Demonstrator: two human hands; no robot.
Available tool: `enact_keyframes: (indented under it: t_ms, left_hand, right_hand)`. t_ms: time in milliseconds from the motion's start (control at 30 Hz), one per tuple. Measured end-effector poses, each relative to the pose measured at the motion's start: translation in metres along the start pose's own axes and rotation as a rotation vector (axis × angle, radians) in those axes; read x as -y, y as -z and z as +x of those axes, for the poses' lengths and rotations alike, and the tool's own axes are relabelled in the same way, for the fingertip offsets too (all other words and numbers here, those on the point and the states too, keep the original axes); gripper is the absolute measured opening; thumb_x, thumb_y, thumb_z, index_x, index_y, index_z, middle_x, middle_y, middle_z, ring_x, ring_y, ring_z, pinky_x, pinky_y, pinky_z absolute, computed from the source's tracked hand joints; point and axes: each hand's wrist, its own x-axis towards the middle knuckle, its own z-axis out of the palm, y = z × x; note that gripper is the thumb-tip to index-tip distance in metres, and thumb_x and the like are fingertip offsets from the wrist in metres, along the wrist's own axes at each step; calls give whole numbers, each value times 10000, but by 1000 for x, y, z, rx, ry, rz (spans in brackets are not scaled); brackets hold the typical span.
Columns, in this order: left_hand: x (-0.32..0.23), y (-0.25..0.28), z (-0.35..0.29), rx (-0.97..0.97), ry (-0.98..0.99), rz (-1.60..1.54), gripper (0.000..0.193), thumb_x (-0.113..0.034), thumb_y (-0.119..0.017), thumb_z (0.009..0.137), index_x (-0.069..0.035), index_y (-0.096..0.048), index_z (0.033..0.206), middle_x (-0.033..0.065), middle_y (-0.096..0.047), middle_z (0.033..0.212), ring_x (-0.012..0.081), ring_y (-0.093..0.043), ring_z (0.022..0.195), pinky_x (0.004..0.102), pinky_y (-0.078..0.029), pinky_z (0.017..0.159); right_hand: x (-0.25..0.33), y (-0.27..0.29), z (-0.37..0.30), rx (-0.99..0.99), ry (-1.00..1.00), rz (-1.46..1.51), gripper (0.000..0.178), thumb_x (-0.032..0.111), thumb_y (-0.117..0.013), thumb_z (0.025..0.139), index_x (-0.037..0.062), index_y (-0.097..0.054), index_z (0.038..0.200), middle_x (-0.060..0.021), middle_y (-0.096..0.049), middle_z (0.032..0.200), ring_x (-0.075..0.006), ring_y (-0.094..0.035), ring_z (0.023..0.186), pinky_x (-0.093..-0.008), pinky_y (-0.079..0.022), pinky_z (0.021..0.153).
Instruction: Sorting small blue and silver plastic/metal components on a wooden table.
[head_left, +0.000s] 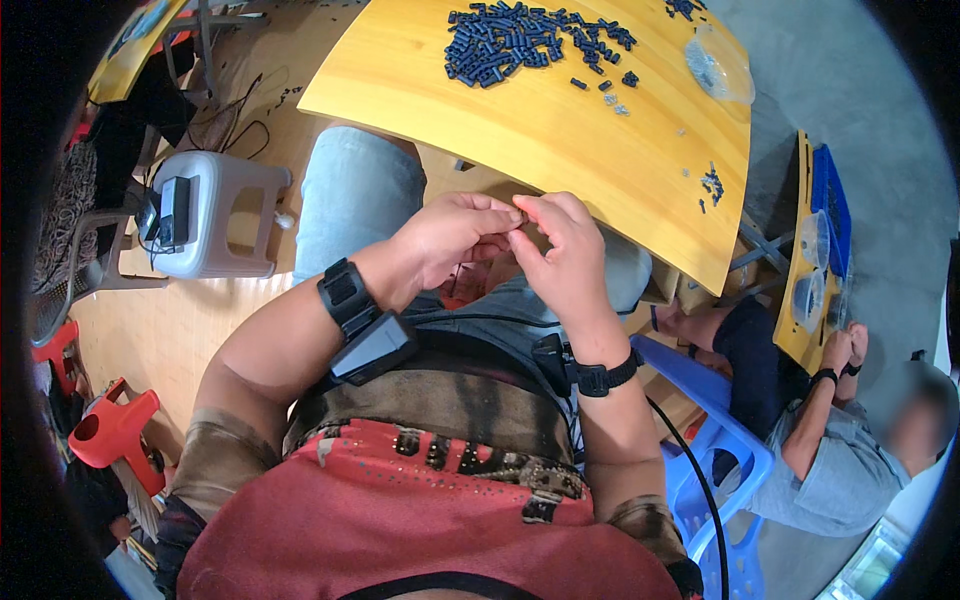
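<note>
Both hands meet over my lap, just short of the near edge of the yellow table (420, 110). My left hand (450, 235) is closed in a pinch, its fingertips against those of my right hand (562, 240). The right thumb and forefinger are pinched as well. Whatever lies between the fingertips is too small and too covered to make out. Beyond them, a heap of small black cylindrical parts (500, 42) lies on the table. A small cluster of dark and silvery bits (712, 185) sits near the table's right corner.
A clear plastic tub (722, 65) with small metal pieces stands at the table's right edge. On the left is a grey stool (215, 225) with a black device on it. A person (830, 450) sits at the right near a blue chair (720, 440). A black cable (690, 450) runs by my right arm.
</note>
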Motion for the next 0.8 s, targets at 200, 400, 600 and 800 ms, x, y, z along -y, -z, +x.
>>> enact_keyframes:
  t_ms: [200, 400, 600, 800]
  left_hand:
    - [9, 0, 18, -42, -5, -8, 137, -151, -583, 869, -27, -609, 919, 25, -612, 826, 65, -549, 675, 185, -450, 626]
    - [6, -8, 21, -106, -61, 49, 126, -142, -582, 868, -24, -616, 897, 28, -614, 820, 72, -559, 666, 196, -471, 630]
    - [8, -6, 28, -90, -123, 94, 108, -102, -572, 872, -4, -615, 886, 35, -626, 825, 95, -594, 707, 222, -498, 660]
    - [7, -7, 30, -110, -147, 130, 105, -95, -565, 876, -1, -612, 879, 41, -624, 803, 96, -587, 685, 216, -483, 636]
  right_hand:
    - [0, -1, 3, -70, -100, -77, 280, 49, -654, 677, 13, -580, 945, -140, -558, 852, -319, -543, 833, -386, -450, 723]
    - [-3, -2, 2, -127, -99, -221, 180, 59, -662, 667, 39, -553, 810, -126, -537, 791, -313, -529, 789, -401, -432, 680]
    - [-5, -2, 5, -130, -93, -232, 157, 69, -673, 656, 43, -542, 739, -116, -528, 743, -311, -525, 749, -402, -425, 658]
    - [-8, -3, 8, -137, -88, -238, 153, 80, -684, 642, 53, -543, 693, -102, -526, 705, -306, -523, 722, -398, -425, 640]
